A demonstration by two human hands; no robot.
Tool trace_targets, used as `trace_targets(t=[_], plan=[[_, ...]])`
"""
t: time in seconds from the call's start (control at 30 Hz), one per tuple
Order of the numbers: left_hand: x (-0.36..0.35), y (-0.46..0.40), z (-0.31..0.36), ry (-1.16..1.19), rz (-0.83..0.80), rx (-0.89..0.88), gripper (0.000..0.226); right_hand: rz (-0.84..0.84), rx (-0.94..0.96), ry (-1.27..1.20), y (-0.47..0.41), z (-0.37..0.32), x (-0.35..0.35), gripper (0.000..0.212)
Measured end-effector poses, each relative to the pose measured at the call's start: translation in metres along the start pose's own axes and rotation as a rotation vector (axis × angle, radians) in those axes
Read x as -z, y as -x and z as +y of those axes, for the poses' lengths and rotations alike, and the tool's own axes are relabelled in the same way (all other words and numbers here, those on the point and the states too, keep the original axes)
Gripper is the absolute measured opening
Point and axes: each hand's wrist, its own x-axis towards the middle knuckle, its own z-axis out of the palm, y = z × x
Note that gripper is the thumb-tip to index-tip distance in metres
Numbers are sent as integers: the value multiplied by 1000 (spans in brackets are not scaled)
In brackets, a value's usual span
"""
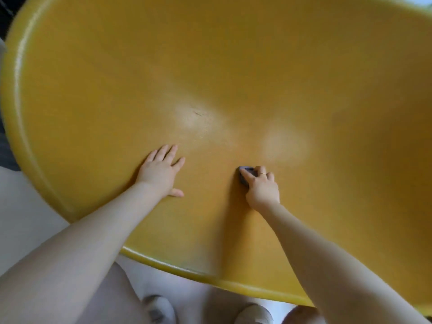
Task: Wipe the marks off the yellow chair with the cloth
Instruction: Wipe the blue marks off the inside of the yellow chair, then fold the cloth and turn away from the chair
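The yellow chair fills most of the view, its smooth seat curving up to a rounded rim. A short dark mark shows near the seat's middle, inside a pale glare patch. My left hand lies flat on the seat with the fingers spread and holds nothing. To its right, my right hand presses a small dark grey cloth against the seat; only the cloth's upper left corner shows past my fingers. A ring sits on one finger of that hand.
The chair's front rim runs across the bottom of the view. Below it are a pale floor and my two light shoes. A second pale glare patch lies right of the mark.
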Motion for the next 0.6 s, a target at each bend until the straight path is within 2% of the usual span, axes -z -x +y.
trace_targets(t=[0.07, 0.13, 0.2, 0.33, 0.4, 0.5, 0.6], plan=[[11, 7, 3, 27, -61, 1, 76, -137, 146, -35, 32, -20, -11, 64], [25, 24, 2, 141, -129, -60, 57, -358, 241, -145, 60, -31, -11, 58], [45, 51, -2, 293, -174, -139, 47, -520, 227, -370, 82, -38, 10, 48], [102, 112, -23, 580, -85, -221, 48, -381, 11, -950, 120, -51, 116, 41], [141, 143, -32, 774, -60, -199, 49, -385, -27, -1170, 141, -57, 178, 33], [205, 189, -40, 1128, -70, -80, 46, -363, 24, -1328, 173, -67, 263, 26], [259, 237, -45, 1543, -196, -24, 43, -442, 9, -1482, 202, -84, 326, 19]])
